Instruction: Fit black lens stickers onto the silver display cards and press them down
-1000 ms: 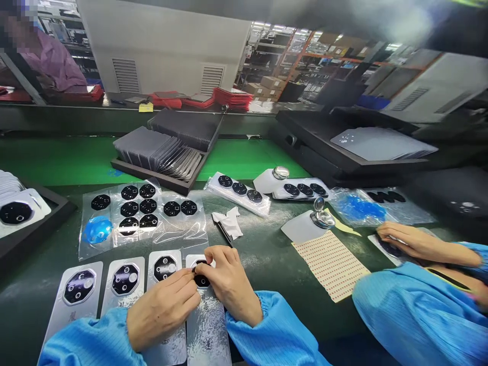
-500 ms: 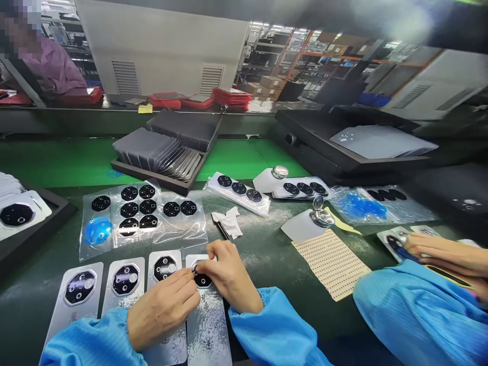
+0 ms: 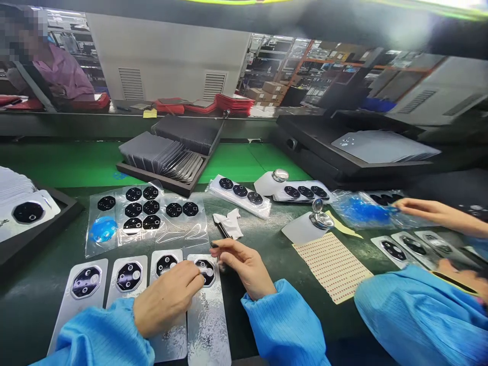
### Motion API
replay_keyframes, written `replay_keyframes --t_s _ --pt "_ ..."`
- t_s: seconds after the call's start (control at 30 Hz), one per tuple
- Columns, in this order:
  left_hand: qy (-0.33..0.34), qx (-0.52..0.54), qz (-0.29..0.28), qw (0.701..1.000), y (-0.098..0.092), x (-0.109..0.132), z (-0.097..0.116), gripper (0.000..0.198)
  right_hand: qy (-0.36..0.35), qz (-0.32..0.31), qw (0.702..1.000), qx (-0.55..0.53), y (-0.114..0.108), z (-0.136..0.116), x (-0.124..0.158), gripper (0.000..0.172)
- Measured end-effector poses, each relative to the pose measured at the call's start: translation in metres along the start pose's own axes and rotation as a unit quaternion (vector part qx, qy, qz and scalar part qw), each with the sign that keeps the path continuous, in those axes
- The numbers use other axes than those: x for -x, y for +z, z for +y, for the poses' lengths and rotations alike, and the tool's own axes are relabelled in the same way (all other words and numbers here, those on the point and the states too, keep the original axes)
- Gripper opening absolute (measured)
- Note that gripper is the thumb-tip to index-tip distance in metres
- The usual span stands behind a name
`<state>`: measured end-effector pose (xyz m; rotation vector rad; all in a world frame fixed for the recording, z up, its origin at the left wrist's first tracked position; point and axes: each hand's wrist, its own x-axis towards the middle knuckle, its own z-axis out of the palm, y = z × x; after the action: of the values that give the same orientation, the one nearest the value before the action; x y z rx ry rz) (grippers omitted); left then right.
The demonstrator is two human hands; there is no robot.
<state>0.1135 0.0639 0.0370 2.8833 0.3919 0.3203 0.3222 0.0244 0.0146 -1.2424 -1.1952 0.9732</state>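
Several silvery phone back covers [image 3: 208, 325] lie in a row, each with a black octagonal camera plate [image 3: 128, 276] near its top. My left hand [image 3: 170, 299] rests over the two right-hand covers, its fingers bent and pressed together beside the rightmost plate. What those fingertips hold, if anything, is hidden. My right hand [image 3: 244, 264] is raised just above and right of that plate, with a small dark piece [image 3: 214, 245] at its fingertips. Behind it lie a crumpled white wipe [image 3: 230, 222] and a thin black tool [image 3: 223, 230].
Plastic bags with black octagonal plates [image 3: 151, 208] and a blue film heap [image 3: 103, 229] lie behind the covers. A white pump bottle [image 3: 301, 228] stands beside a sticker sheet [image 3: 333, 267]. A co-worker's hands [image 3: 434, 211] are at right. A tray of dark panels [image 3: 160, 180] stands at back.
My right hand has lifted off the rightmost plate and moved right with a small dark piece. My left hand has shifted slightly. The co-worker's hand has reached to the blue film.
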Motion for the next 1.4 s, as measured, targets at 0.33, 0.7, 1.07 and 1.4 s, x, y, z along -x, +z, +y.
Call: replay_keyframes --t_s 0.33,0.7,1.07,1.4 --pt "-0.067 0.062 0.092 0.992 -0.043 0.021 -0.009 0.025 -0.047 0.048 0.989 0.132 0.013 -0.004 0.018 0.023" --pt "0.031 -0.048 0.125 0.990 -0.031 0.075 -0.007 0.027 -0.102 0.057 0.981 0.155 0.009 -0.002 0.005 0.019" --pt "0.046 -0.073 0.106 0.991 -0.013 0.069 -0.016 0.026 -0.054 0.053 0.984 0.159 0.008 0.000 0.002 0.017" --pt "0.056 -0.075 0.109 0.990 -0.015 0.067 -0.016 0.026 -0.092 0.035 0.980 0.174 0.010 0.002 0.001 0.013"
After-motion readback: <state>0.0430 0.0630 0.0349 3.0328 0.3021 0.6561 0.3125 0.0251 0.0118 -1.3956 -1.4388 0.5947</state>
